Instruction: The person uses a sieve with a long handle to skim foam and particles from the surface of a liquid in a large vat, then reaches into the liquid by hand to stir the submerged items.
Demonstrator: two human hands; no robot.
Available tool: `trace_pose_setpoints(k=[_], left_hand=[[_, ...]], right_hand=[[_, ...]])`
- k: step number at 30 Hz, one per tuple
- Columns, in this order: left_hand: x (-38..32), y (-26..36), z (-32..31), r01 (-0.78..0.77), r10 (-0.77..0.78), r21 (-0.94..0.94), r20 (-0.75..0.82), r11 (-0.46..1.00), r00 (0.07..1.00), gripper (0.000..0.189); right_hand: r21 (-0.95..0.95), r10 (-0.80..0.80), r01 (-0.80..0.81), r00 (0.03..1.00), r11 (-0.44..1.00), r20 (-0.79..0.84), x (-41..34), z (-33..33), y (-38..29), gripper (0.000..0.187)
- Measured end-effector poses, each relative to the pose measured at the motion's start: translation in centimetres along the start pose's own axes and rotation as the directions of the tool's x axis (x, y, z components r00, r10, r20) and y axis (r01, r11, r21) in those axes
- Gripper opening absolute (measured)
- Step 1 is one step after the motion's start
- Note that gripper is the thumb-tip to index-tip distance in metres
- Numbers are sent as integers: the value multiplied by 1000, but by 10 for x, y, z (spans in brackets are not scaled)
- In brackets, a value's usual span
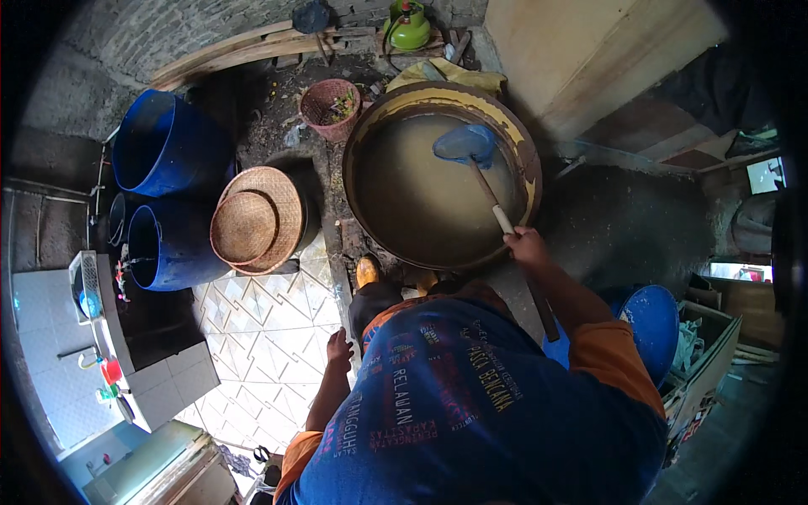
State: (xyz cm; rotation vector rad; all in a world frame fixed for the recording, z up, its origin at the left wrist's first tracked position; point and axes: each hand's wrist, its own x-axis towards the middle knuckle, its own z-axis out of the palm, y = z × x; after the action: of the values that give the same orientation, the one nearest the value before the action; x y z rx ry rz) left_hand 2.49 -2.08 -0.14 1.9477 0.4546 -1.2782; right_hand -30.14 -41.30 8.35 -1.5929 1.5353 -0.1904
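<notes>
My right hand (528, 245) grips the long handle (502, 219) of a blue mesh skimmer net (466, 144). The net's head is over the right part of a large round vat (536, 158), at the surface of the cloudy, yellowish-brown liquid (416, 189) inside; how deep it dips, I cannot tell. The handle's lower end runs back past my right forearm. My left hand (340, 349) hangs by my left side above the tiled floor, holding nothing, its fingers loosely apart.
Two blue plastic drums (158, 139) stand at the left, near woven bamboo trays (287, 208). A pink plastic basket (330, 108) holds plant scraps beside the vat. Behind are a green gas cylinder (409, 30) and wooden planks (252, 53). A round blue lid (653, 331) is at my right.
</notes>
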Motion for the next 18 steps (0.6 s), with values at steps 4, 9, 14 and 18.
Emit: trace_pose_setpoints(k=[4, 9, 14, 18], left_hand=[[-2, -11, -5, -10, 10, -3, 20, 1000, 1000, 51], [-8, -17, -2, -10, 11, -20, 15, 1000, 1000, 52], [-7, -20, 1, 20, -21, -23, -3, 1000, 1000, 51], [-7, -21, 2, 21, -21, -7, -17, 1000, 1000, 52]], right_hand=[[-218, -123, 108, 991, 970, -56, 12, 15, -22, 25], [-221, -132, 127, 991, 967, -9, 21, 41, -43, 28], [-57, -146, 147, 989, 988, 30, 12, 46, -45, 36], [97, -59, 47, 990, 994, 130, -13, 10, -45, 40]])
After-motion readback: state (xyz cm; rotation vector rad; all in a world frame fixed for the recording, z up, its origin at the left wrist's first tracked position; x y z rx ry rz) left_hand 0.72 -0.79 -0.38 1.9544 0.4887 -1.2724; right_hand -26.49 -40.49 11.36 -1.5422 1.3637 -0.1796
